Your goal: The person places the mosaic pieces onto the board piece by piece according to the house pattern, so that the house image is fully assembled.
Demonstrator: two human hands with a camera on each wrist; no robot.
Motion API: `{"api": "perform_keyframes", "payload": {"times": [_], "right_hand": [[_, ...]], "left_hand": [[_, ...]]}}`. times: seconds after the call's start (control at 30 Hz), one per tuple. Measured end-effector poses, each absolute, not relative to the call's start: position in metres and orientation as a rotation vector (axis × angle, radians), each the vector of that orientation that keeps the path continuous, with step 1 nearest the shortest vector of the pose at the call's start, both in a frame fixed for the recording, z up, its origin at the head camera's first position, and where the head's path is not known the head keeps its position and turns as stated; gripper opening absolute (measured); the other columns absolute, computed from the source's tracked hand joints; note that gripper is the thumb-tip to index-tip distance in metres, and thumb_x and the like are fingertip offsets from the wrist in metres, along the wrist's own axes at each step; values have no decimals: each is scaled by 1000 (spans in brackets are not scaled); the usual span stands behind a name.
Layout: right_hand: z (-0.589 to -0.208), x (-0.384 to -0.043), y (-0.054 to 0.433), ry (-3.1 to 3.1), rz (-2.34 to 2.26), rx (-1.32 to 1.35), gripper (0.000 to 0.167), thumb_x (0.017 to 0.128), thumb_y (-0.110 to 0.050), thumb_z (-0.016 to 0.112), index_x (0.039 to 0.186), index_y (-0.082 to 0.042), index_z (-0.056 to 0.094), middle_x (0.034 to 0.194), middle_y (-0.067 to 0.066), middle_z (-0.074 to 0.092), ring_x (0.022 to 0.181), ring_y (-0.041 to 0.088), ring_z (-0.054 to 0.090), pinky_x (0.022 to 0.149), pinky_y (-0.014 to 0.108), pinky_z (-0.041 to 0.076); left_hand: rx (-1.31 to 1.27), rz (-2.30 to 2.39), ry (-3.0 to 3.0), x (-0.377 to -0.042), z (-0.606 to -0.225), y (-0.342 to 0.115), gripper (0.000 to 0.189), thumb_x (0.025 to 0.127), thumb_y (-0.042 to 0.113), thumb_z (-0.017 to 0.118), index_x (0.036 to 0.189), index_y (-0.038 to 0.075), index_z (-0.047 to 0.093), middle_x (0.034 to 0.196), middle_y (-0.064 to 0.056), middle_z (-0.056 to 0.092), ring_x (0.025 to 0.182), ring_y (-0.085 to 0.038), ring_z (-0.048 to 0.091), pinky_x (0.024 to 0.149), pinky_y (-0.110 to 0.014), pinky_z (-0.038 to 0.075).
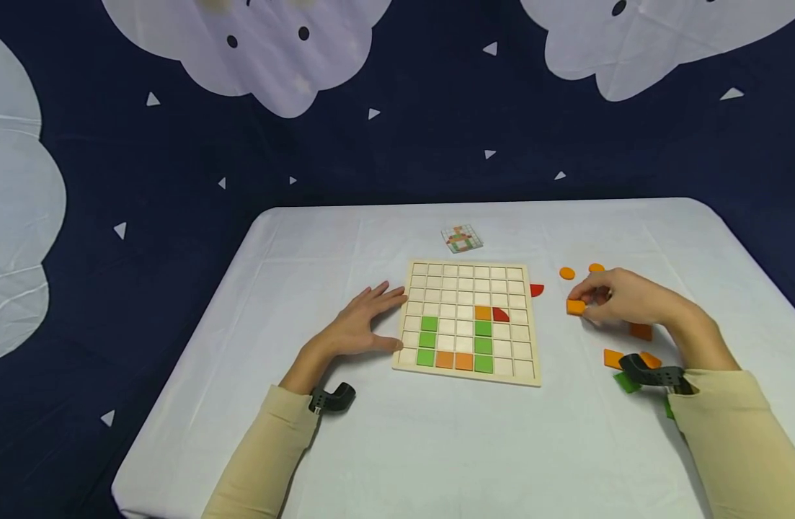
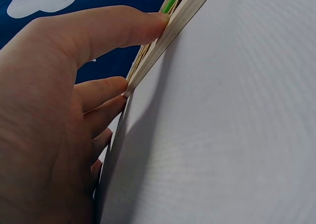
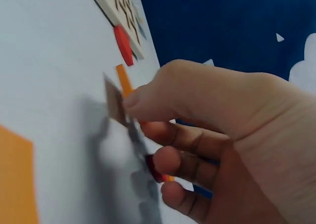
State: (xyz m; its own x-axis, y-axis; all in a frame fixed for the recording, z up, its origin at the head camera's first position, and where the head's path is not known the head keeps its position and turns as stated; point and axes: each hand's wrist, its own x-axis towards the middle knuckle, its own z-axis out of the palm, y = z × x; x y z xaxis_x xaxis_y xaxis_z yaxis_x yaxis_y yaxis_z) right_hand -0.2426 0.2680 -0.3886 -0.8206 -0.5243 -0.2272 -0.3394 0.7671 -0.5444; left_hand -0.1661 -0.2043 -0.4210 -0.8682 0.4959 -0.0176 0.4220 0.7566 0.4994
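Note:
My left hand (image 1: 365, 321) rests at the left edge of a wooden grid board (image 1: 445, 279), fingers spread, thumb on its near-left rim. In the left wrist view, the thumb (image 2: 143, 28) lies on the board's raised rim. On the board sit green squares (image 1: 427, 339), several orange squares (image 1: 464, 361) and one red quarter-round tile (image 1: 500, 315). Right of the board, my right hand (image 1: 624, 295) pinches an orange square tile (image 1: 575, 308) between thumb and fingers, over the tablecloth. The right wrist view shows that orange tile (image 3: 124, 79) edge-on at the thumb tip.
A small pattern card (image 1: 462, 238) lies behind the board. A red tile (image 1: 536, 290) lies by its right edge. Orange discs (image 1: 567, 273) are beyond my right hand; orange tiles (image 1: 613, 358) and green tiles (image 1: 627, 383) lie near the right wrist, partly hidden by it.

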Motion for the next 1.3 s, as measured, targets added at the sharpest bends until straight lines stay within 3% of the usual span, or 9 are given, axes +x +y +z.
{"api": "perform_keyframes", "payload": {"times": [0.27,0.57,1.3], "right_hand": [[-395,-244,256,2642,-795,-791,28,81,-18,76,109,-17,73,87,-1,57,81,18,49,67,27,43],[-399,-245,235,2610,-926,-894,33,79,-8,75,112,-13,72,92,0,61,76,18,53,61,26,44],[-399,-244,183,2595,-950,-1006,31,80,-12,72,111,-15,73,95,-3,61,76,18,50,57,27,41]], "left_hand": [[739,751,2800,-166,-421,-204,84,75,48,73,148,19,41,154,10,27,145,-17,10,117,-35,3],[744,745,2799,-166,-420,-204,85,76,46,74,148,17,40,155,9,27,145,-17,9,117,-35,2],[721,751,2800,-165,-421,-205,85,75,48,75,148,20,40,154,12,26,145,-13,8,116,-33,1]]}}
